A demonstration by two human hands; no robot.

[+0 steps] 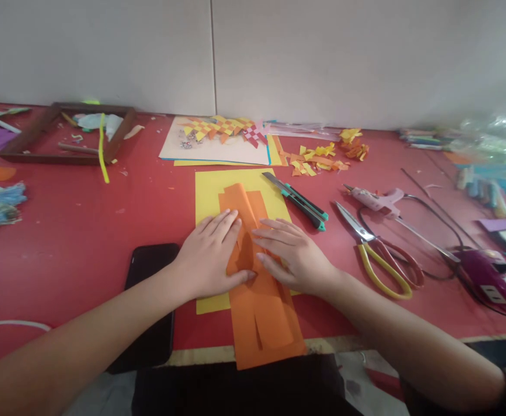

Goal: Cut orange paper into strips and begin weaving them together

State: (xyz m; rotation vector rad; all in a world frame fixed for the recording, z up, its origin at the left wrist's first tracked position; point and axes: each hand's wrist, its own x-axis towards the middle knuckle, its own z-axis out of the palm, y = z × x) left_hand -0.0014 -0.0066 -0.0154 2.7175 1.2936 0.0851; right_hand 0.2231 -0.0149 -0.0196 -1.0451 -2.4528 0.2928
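Observation:
An orange paper (274, 326) with slits cut in it lies over a yellow sheet (207, 188), its lower end reaching the table's front edge. My left hand (211, 251) rests on the left side of the orange paper, fingers spread, thumb pointing right across it. On the right side, my right hand (294, 254) lies with its fingers apart and their tips on the paper. Between the hands, part of the orange paper is raised in a fold. A green and black cutter (302, 202) lies on the yellow sheet's upper right corner, its blade out.
Scissors (376, 248), a pink glue gun (378, 202) and its cord lie to the right. A black phone (152, 277) is beneath my left forearm. Behind are woven paper pieces (220, 127) on stacked sheets and orange and yellow scraps (317, 160). A wooden frame (47, 157) is at the back left.

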